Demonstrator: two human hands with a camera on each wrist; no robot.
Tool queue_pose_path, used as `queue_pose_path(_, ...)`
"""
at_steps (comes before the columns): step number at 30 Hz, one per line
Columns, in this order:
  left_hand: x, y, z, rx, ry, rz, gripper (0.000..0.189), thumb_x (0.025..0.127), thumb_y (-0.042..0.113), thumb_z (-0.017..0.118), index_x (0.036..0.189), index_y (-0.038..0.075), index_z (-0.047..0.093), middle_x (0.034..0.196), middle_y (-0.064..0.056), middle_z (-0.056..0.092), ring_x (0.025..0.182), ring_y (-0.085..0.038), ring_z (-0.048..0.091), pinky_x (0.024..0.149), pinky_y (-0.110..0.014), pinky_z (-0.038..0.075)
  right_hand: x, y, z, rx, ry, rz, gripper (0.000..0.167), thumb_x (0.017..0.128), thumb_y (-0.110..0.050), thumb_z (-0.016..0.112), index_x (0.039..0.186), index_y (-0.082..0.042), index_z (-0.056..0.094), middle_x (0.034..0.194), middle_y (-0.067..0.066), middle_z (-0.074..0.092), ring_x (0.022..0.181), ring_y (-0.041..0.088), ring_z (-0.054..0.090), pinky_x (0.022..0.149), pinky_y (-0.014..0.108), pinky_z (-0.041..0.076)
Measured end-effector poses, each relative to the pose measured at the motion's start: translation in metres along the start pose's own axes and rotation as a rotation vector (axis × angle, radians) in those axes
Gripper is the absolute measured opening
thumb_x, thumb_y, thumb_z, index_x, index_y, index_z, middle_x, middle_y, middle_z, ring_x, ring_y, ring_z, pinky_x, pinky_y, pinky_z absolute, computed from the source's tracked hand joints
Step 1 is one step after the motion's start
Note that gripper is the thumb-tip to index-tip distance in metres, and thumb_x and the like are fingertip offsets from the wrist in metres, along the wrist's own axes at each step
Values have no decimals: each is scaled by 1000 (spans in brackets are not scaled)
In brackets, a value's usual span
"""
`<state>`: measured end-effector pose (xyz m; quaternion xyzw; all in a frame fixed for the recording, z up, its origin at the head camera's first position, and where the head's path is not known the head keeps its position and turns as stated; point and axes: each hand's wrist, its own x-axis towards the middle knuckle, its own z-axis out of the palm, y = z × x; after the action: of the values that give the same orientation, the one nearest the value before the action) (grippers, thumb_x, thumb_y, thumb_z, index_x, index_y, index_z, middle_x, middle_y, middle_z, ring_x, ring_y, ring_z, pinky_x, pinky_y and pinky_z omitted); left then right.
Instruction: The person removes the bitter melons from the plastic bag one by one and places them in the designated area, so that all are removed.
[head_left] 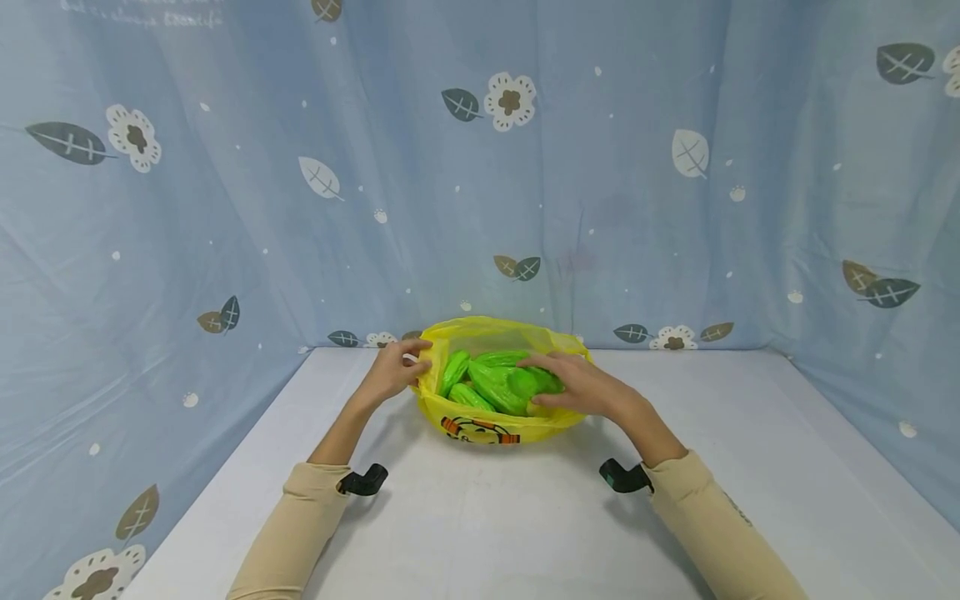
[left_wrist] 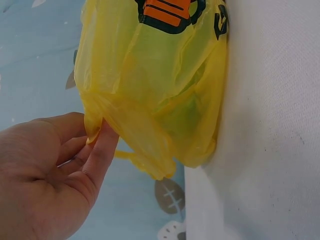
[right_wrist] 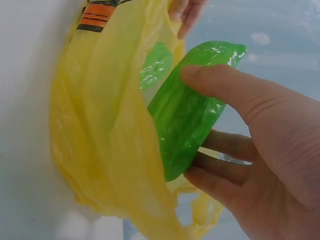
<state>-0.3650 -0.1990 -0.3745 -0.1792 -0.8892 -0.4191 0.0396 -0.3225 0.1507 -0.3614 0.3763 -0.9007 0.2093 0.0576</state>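
Note:
A yellow plastic bag (head_left: 487, 429) with a printed cartoon lies with its mouth spread, several glossy green pieces inside. My left hand (head_left: 392, 371) pinches the bag's left rim between thumb and fingers; in the left wrist view the hand (left_wrist: 55, 170) has the thin yellow film between its fingertips. At the bag's right side, my right hand (head_left: 585, 385) reaches into the mouth and grips a long, bumpy green vegetable-like piece (right_wrist: 190, 110). The right wrist view shows the thumb on top of it and the fingers beneath; its lower part is hidden by the bag wall.
The bag rests on a white table (head_left: 480, 517) near its back edge. Behind and on both sides hangs a blue curtain (head_left: 420, 233) with leaves and flowers. A black wrist mount (head_left: 363, 480) sticks out from the left sleeve, another mount (head_left: 624, 476) from the right.

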Motion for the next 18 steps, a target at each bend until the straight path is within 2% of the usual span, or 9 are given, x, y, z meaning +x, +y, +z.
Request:
queue_pose_path(7, 0, -1, 1, -1, -4, -2, 42, 97, 13, 61, 137, 4, 55, 121, -22, 56, 95, -29, 70, 64, -28, 61, -7, -5, -12, 28, 21, 32, 57, 91, -34, 71, 143, -21, 50, 139, 4, 56, 122, 26, 55, 98, 50, 49)
queue_pose_path(10, 1, -1, 1, -10, -6, -6, 41, 97, 13, 62, 137, 5, 56, 120, -21, 57, 96, -28, 70, 65, -28, 61, -10, -5, -19, 46, 50, 30, 58, 91, -34, 70, 144, -21, 49, 139, 3, 55, 115, 25, 56, 96, 49, 49)
queue_pose_path(18, -1, 3, 0, -18, -17, -7, 42, 97, 12, 62, 137, 5, 55, 119, -20, 56, 93, -26, 70, 64, -29, 61, -20, 0, -34, 95, 126, 39, 59, 91, -35, 70, 145, -24, 48, 138, 8, 56, 116, 27, 59, 94, 52, 52)
